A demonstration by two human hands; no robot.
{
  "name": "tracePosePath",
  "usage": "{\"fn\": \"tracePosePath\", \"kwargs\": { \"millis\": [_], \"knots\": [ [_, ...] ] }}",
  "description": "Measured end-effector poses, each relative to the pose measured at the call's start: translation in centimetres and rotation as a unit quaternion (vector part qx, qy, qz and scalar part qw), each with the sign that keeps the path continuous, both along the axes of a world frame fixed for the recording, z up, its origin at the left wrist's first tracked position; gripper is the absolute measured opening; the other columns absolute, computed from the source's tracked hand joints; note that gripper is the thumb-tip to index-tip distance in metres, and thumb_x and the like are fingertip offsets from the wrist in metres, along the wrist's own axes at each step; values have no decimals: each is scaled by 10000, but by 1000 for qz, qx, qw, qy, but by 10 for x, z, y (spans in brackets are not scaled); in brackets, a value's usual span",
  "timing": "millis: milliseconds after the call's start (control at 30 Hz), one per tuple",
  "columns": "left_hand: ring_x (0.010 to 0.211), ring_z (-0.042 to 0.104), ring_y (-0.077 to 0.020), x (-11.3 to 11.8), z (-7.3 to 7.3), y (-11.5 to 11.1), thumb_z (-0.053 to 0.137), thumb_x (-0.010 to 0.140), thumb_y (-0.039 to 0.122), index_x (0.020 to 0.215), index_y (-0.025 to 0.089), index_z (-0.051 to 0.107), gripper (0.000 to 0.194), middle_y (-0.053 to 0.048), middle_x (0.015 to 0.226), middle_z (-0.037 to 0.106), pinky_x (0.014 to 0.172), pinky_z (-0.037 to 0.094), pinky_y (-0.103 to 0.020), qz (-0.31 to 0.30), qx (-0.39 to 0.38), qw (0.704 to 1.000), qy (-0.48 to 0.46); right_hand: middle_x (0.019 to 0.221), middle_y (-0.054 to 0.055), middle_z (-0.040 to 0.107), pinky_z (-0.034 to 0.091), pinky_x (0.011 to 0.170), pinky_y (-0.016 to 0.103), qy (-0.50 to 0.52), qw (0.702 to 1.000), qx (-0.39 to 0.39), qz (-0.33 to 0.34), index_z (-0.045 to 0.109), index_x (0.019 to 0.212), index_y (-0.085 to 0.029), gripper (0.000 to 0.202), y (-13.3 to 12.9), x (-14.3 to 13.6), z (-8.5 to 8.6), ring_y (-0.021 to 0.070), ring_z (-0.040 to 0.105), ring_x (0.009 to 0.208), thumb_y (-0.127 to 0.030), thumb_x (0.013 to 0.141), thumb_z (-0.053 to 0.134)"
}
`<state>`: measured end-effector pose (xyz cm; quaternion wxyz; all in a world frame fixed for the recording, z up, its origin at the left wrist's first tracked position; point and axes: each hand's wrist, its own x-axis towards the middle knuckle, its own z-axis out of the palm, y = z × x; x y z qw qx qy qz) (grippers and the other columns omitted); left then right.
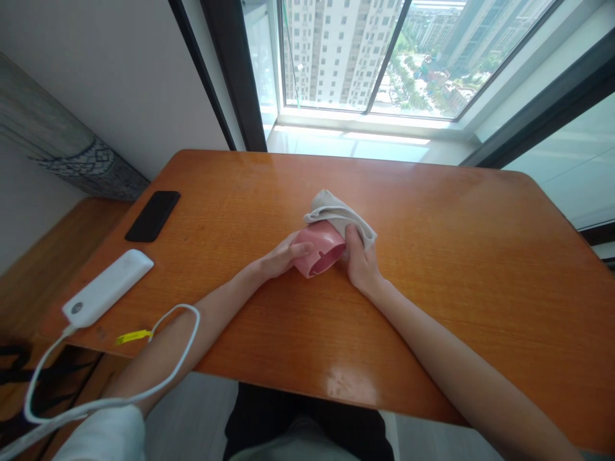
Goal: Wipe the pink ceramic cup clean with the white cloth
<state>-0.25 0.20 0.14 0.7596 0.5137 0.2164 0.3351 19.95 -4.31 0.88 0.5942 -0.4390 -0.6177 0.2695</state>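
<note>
A pink hollow plastic piece, cup-like with a notched rim, is tilted above the middle of the table, its opening toward me. My left hand grips it from the left, thumb across its side. A pale grey cloth lies against the far side of the pink piece. My right hand is closed on the cloth at the right, thumb on top and close to the pink rim. The right fingers are mostly hidden behind the cloth and the piece.
On the wooden table, a black phone lies at the far left. Nearer, a white power bank has a white cable with a yellow tag looping over my left forearm. A window stands beyond the table.
</note>
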Motion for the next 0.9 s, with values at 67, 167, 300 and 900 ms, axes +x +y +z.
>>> {"fn": "tracePosePath", "kwargs": {
  "millis": [67,167,300,900],
  "knots": [
    [830,735,-190,-1,1,-1,885,794,666,1184,157,795,648,-77,1006,821,723,544,-257,-7,-8,1000,2,1334,56,834,549,1217,505,37,998,-47,-7,794,1313,-280,459,4,3,-10,293,755,1299,-571,1152,477],
    [837,730,-188,-3,2,-1,897,781,678,1197,152,795,678,-82,1019,821,739,544,-257,-11,-9,1000,6,1294,47,846,571,1184,473,58,997,-49,-9,810,1251,-275,455,5,1,-9,288,773,1254,-603,1129,519],
    [959,757,-237,-4,5,-1,926,749,667,1330,162,772,785,-122,1178,827,817,568,-287,-39,15,999,3,1249,50,853,610,1113,417,25,999,15,-25,826,1203,-276,415,0,-8,4,268,792,1186,-554,1139,526],
    [1115,697,-332,-4,-4,11,1014,613,612,981,170,808,612,-76,1036,791,1074,563,-459,-56,88,992,65,1016,112,796,587,958,503,-357,882,302,52,687,1352,-207,313,-3,4,61,303,723,962,-299,1107,517]
  ]
}}
